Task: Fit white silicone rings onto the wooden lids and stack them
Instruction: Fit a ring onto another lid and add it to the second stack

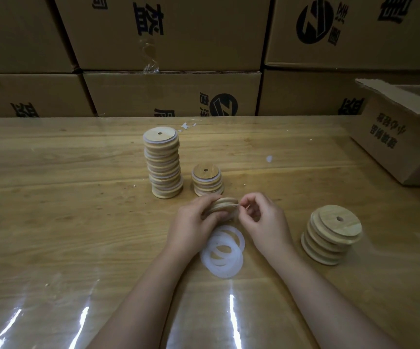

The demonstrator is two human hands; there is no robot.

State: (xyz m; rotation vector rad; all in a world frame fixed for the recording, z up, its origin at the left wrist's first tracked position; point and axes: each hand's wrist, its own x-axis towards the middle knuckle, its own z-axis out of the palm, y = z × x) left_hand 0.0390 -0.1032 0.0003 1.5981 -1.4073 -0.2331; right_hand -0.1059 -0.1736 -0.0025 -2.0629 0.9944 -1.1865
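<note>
My left hand (196,220) grips a round wooden lid (225,204) held on edge above the table. My right hand (264,217) pinches a white silicone ring (239,204) at the lid's right rim. A loose pile of white rings (222,250) lies on the table just below both hands. A tall stack of ringed lids (163,162) stands behind, with a short ringed stack (207,180) to its right. A stack of bare wooden lids (331,234) sits to the right of my right hand.
An open cardboard box (403,132) stands at the table's far right. A wall of stacked cardboard cartons (168,51) runs along the back edge. The wooden table (65,197) has a glossy clear cover; small white scraps (187,125) lie near the back.
</note>
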